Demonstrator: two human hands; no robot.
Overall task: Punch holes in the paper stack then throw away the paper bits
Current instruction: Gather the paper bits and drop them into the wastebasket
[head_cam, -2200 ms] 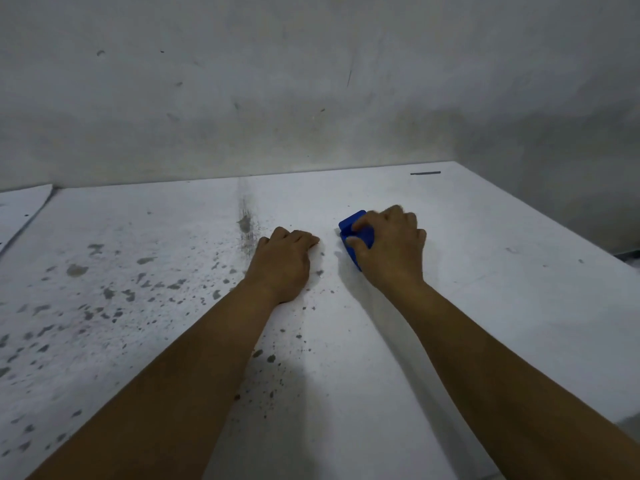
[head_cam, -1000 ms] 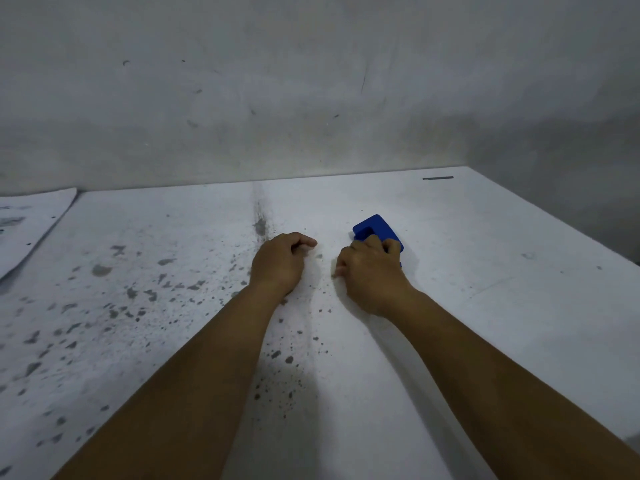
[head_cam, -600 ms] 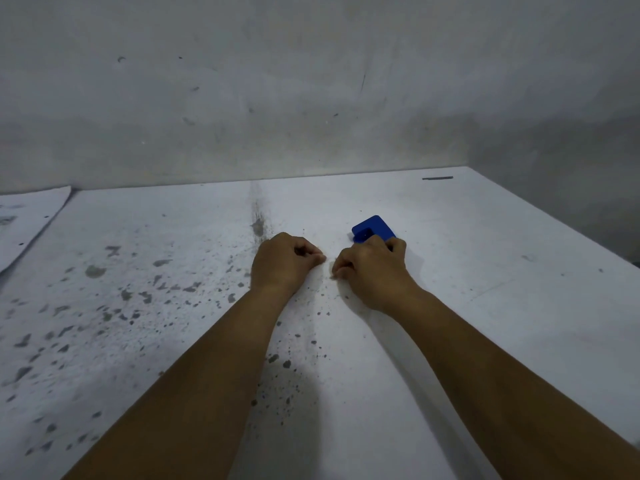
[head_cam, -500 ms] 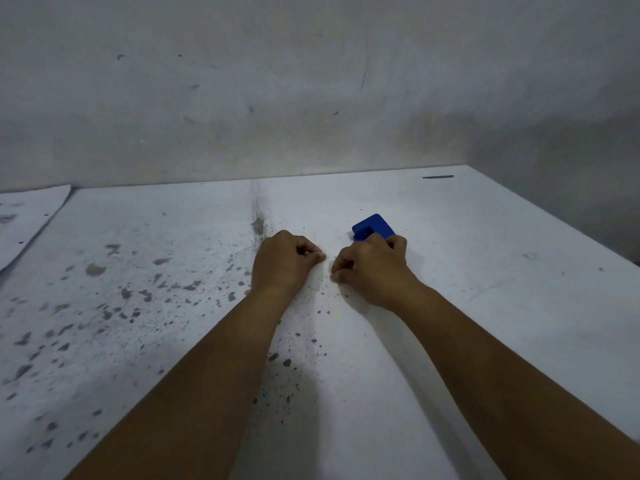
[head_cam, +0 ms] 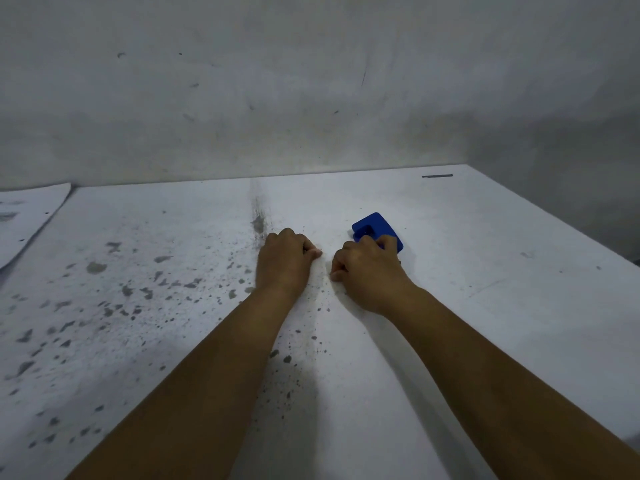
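Note:
A blue hole punch (head_cam: pixel 374 227) lies on the white table (head_cam: pixel 485 271), right of centre. My right hand (head_cam: pixel 369 271) rests on the table just in front of it, with the fingers curled; the knuckles cover the punch's near edge, and thumb and forefinger are pinched together low at the surface. My left hand (head_cam: pixel 284 263) sits a little to the left as a loose fist, its thumb tip pointing at the right hand. A narrow gap of table separates the two hands. I see no paper bits; anything inside the fingers is hidden.
White paper sheets (head_cam: pixel 27 216) lie at the far left edge. Dark specks and smears (head_cam: pixel 138 289) cover the left half of the table. A short dark strip (head_cam: pixel 437 176) lies at the back right corner. The wall runs along the back, and the table's right edge falls away diagonally.
My right hand let go of the blue punch and came down in front of it, curling toward the left hand. In the last half second both hands have barely moved.

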